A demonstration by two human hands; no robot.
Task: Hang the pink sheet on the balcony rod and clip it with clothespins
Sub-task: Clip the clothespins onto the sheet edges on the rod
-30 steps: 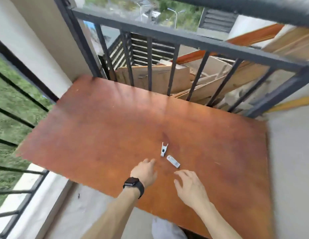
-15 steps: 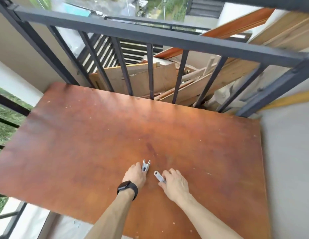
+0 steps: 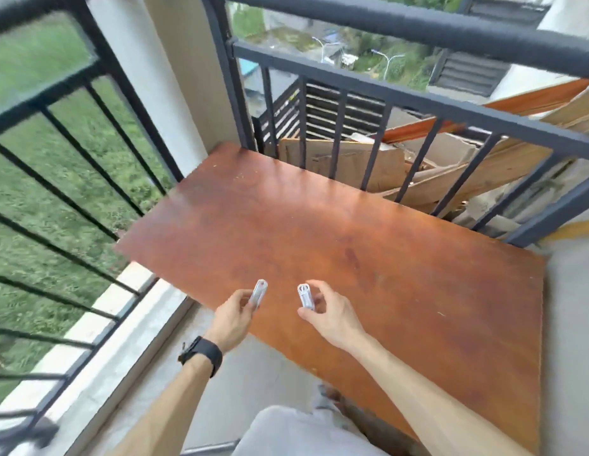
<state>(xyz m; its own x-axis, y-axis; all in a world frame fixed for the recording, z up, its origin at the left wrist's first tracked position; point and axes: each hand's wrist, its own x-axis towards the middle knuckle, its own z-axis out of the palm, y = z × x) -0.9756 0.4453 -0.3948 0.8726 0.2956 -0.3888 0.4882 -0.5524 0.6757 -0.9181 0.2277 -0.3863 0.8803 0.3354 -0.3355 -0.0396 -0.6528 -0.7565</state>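
My left hand [image 3: 235,315], with a black watch on its wrist, pinches a white clothespin [image 3: 258,292] that points up and away. My right hand [image 3: 329,315] grips a second white clothespin [image 3: 305,296] between thumb and fingers. Both hands hover over the near left part of the reddish-brown wooden board [image 3: 368,245]. A thick dark balcony rod [image 3: 418,28] runs across the top of the view above the railing. No pink sheet is in view.
A dark metal railing [image 3: 385,93] fences the far side, and another railing [image 3: 89,153] runs along the left over grass far below. Cardboard and wooden planks [image 3: 368,159] are piled behind the far railing. A concrete ledge [image 3: 115,327] edges the left floor.
Both hands have picked the two clothespins up off the board and lifted them. The view has swung left and upward, so the left railing and the rod now show.
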